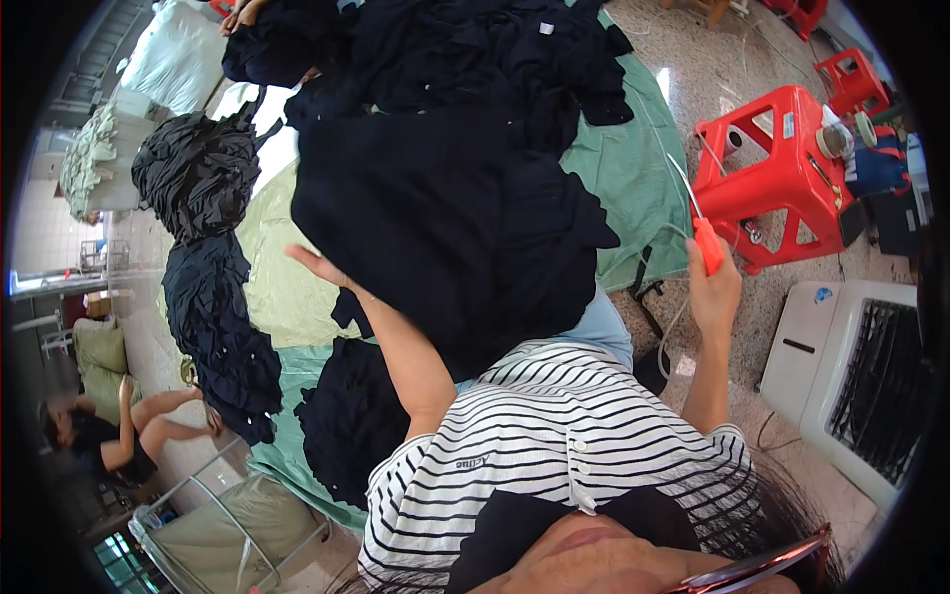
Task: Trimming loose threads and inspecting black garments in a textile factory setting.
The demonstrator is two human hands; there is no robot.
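Observation:
A large dark navy cloth piece lies across my lap and rises in front of my chest. At its left edge is my left hand, with fingers stretched out and part of the hand hidden by the cloth. Off to the right, my right hand is wrapped around the red handle of a slim, pointed metal-bladed tool, its tip pointing up and away from me. A thin grey cord hangs near that hand; I cannot tell whether it joins the tool.
Heaped dark fabric covers the far side, where another person's hand shows. Bundles of dark cloth strips lie leftward on green sheeting. A red stool and white air cooler stand right; someone sits far left.

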